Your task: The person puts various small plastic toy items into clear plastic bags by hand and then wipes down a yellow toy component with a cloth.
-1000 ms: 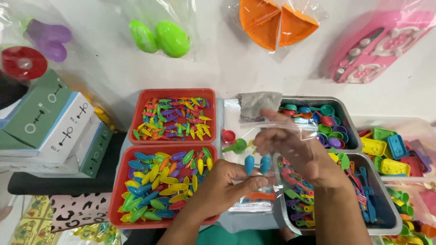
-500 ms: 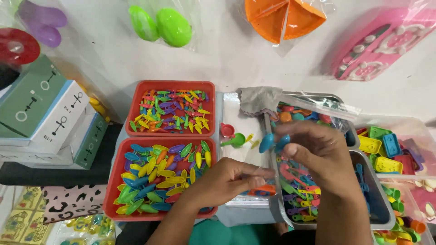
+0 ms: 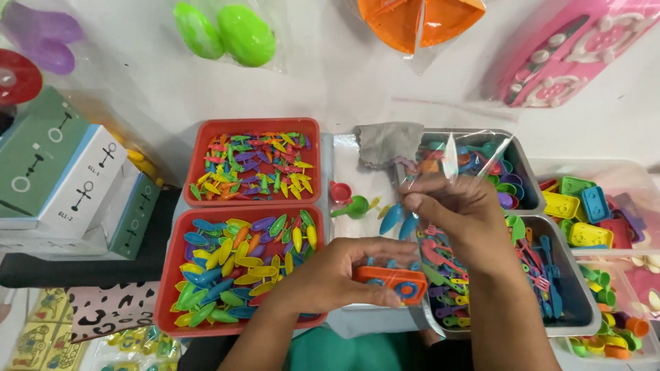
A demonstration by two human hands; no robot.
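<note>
White table carries 2 red trays on the left – the upper red tray w/ small mixed-colour bits, the lower red tray w/ bigger leaf-shaped pieces in blue, yellow, green. To the right, 2 grey bins: the far grey bin w/ little cups, the near grey bin w/ pink and blue toy cutlery. Boxes stacked at far left. Right hand is over the near bin's left edge, fingers closed on a clear plastic bag that stands up above the hand; 2 blue spoon-like pieces hang just below the fingertips, grip on them unclear. Left hand lies low centre, thumb and fingers closed on a small orange-and-blue toy. Smallest – green scoop and red cup between trays and bins.
</note>
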